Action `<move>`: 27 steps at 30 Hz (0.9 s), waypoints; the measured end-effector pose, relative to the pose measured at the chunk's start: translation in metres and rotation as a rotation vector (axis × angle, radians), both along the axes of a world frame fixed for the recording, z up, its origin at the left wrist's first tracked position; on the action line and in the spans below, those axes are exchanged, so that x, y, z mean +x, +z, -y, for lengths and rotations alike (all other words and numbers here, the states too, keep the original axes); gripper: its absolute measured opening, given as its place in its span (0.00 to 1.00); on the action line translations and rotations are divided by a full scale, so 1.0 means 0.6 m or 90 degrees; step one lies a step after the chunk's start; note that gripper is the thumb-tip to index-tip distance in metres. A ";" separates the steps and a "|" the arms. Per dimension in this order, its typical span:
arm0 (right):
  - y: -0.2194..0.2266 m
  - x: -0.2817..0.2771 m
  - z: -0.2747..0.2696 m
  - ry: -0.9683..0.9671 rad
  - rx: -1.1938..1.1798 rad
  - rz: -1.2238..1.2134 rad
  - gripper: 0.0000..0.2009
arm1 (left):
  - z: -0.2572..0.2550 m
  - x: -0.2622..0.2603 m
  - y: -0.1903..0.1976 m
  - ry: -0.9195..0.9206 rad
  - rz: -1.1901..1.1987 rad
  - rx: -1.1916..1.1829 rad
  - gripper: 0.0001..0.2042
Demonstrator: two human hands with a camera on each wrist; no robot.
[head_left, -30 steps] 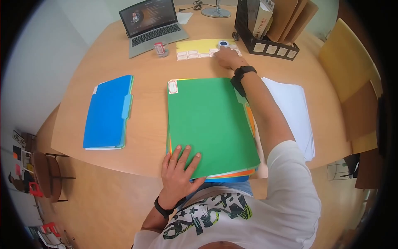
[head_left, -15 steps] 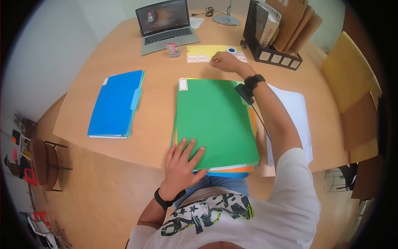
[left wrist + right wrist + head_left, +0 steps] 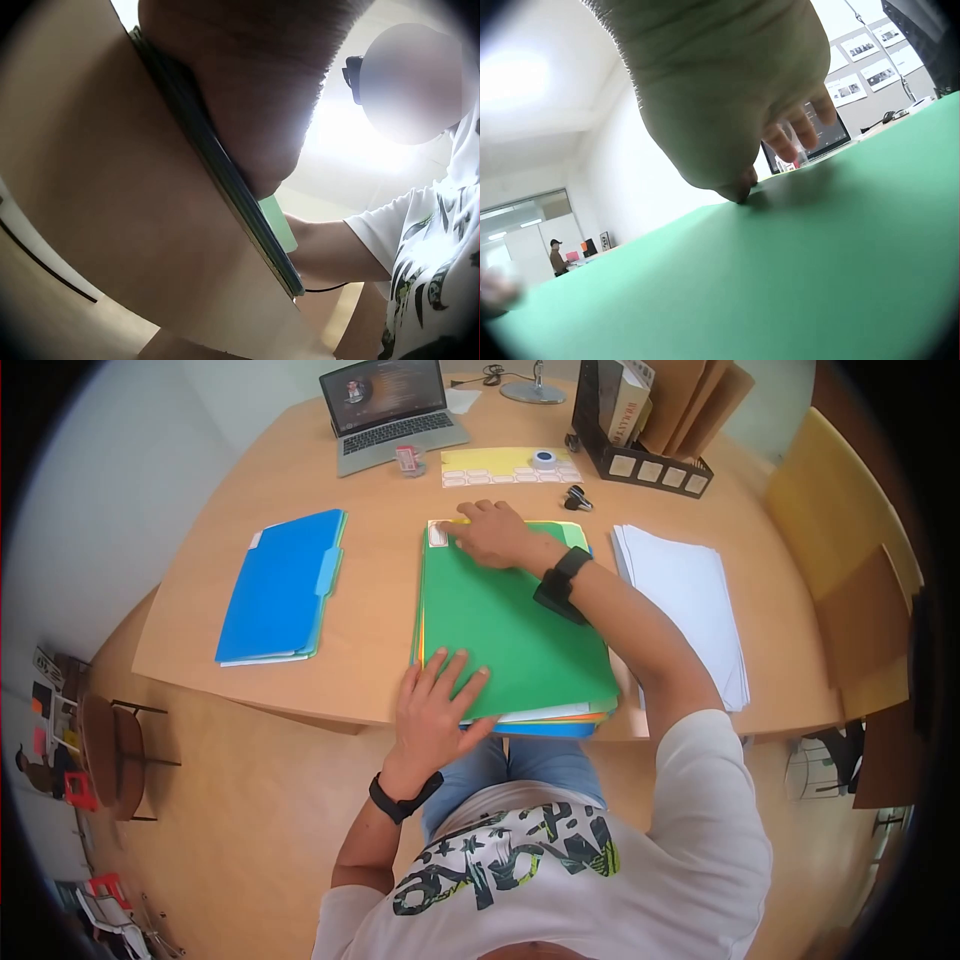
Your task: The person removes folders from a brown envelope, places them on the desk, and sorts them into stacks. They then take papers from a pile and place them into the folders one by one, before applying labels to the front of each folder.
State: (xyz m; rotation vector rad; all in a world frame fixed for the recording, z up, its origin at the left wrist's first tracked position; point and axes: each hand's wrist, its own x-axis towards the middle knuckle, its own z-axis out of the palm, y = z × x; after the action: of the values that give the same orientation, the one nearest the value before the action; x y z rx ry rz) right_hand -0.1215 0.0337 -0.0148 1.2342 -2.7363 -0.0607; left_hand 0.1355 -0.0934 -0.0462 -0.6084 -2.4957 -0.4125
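Note:
A green folder (image 3: pixel 520 615) tops a stack of coloured folders, with a white, red-bordered label (image 3: pixel 438 534) at its far left corner. My right hand (image 3: pixel 495 538) is over that corner, a fingertip touching the label in the head view. From the right wrist, thumb and index finger of the right hand (image 3: pixel 727 97) meet the green surface (image 3: pixel 780 270), the other fingers raised and slightly bent. My left hand (image 3: pixel 432 705) rests with spread fingers on the folder's near left part. Edge-on in the left wrist view, the stack (image 3: pixel 225 180) lies under the left hand (image 3: pixel 247 82).
Blue folders (image 3: pixel 280 588) lie at left, white papers (image 3: pixel 680 610) at right. Behind are a yellow-topped label sheet (image 3: pixel 480 468), a round white item (image 3: pixel 543 459), a small black object (image 3: pixel 576 498), a laptop (image 3: pixel 395 445), a clear-and-red item (image 3: pixel 409 460) and a black organizer (image 3: pixel 655 470).
My right hand has come back from the label sheet to the green folder's far left corner. My left hand has stayed on the folder. The small black object has come into view.

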 end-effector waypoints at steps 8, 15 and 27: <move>-0.014 0.023 -0.048 0.120 -0.060 -0.018 0.22 | 0.014 0.006 -0.008 -0.079 -0.005 -0.038 0.29; -0.009 0.031 -0.042 0.042 -0.051 0.012 0.24 | 0.014 0.021 -0.007 -0.081 0.013 -0.042 0.30; 0.000 -0.005 -0.067 -0.114 -0.206 0.264 0.32 | 0.015 0.159 -0.122 0.042 0.400 0.717 0.16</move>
State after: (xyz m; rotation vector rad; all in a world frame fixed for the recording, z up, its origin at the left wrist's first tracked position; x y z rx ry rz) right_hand -0.1247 0.0740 -0.0150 0.9999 -3.0238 0.6640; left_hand 0.2312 -0.1024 -0.1196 0.1009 -2.2424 -2.0074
